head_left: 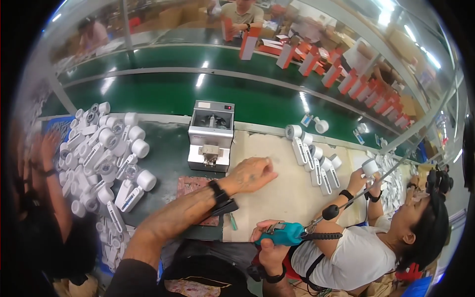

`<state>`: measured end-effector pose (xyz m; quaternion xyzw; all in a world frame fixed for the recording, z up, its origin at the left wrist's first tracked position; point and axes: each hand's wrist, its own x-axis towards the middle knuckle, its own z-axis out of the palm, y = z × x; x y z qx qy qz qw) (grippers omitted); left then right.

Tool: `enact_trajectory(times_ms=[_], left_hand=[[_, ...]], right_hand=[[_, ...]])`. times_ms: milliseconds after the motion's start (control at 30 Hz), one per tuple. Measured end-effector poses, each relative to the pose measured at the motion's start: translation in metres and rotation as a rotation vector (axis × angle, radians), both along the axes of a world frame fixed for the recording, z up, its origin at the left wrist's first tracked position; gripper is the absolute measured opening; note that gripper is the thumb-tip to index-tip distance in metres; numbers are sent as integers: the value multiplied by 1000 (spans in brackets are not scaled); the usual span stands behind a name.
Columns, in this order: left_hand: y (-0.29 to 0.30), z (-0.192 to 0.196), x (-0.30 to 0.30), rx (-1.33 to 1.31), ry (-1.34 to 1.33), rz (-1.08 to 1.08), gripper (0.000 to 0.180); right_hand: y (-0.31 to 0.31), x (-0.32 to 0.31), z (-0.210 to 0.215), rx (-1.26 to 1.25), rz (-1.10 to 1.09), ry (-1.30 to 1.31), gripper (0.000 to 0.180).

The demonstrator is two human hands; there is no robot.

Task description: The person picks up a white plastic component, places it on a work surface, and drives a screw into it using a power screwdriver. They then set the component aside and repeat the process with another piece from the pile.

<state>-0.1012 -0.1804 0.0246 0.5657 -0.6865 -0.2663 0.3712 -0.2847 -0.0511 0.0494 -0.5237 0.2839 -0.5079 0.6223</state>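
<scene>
My left hand [250,174] hovers above the beige work mat [267,203], just right of a grey screw-feeder machine [213,136]. Its fingers are curled inward, and whatever they may pinch is too small or hidden to see. My right hand [273,255] grips a teal electric screwdriver [288,234] low over the mat's near edge. From the tool's right end runs a black ribbed cable sleeve [321,236]. Farther right on the mat lies a row of white handheld devices [316,163] with round heads and flat handles.
A large heap of similar white devices [106,153] covers the left side. A reddish pad [190,185] lies beneath my left forearm. At right a co-worker [341,247] handles a white part. Red-and-white boxes [309,62] line the far side of a green conveyor [158,89].
</scene>
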Motion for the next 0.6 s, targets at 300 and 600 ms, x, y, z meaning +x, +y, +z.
enact_trajectory(times_ms=[300, 600], left_hand=[[-156, -40, -59, 330, 154, 370, 65], [-173, -69, -64, 236, 190, 485, 65]], right_hand=[[-10, -21, 1, 2, 35, -36, 53], [-20, -19, 9, -51, -108, 86, 64]])
